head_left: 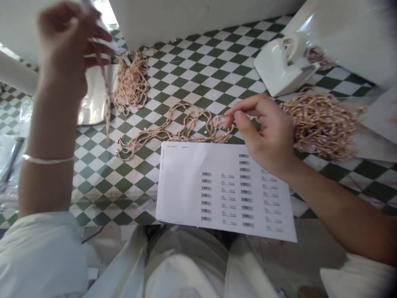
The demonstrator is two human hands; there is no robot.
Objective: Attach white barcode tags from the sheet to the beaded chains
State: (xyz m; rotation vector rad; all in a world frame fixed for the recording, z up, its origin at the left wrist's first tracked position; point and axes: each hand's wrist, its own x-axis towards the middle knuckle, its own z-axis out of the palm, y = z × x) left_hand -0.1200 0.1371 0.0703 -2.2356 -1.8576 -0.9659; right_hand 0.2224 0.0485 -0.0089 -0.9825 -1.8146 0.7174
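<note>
My left hand (70, 51) is raised and blurred, gripping a thin strand of gold-and-pink chain (107, 99) that hangs below it, with a white tag (104, 35) at my fingers. A thin bangle (48, 159) circles that wrist. My right hand (263, 128) hovers just above a sheet of barcode labels (223, 190), its fingertips next to a loose looped chain (173, 132). Nothing shows clearly between those fingers. Heaped chains lie behind and beside it (132, 82) (321, 126).
The surface is a green-and-white checkered mat (198, 74). A white tape dispenser (279, 66) stands at the upper right beside a small chain heap (316, 58). Shiny plastic sheets (12, 157) lie at the left. My white-clad lap (186, 265) fills the bottom edge.
</note>
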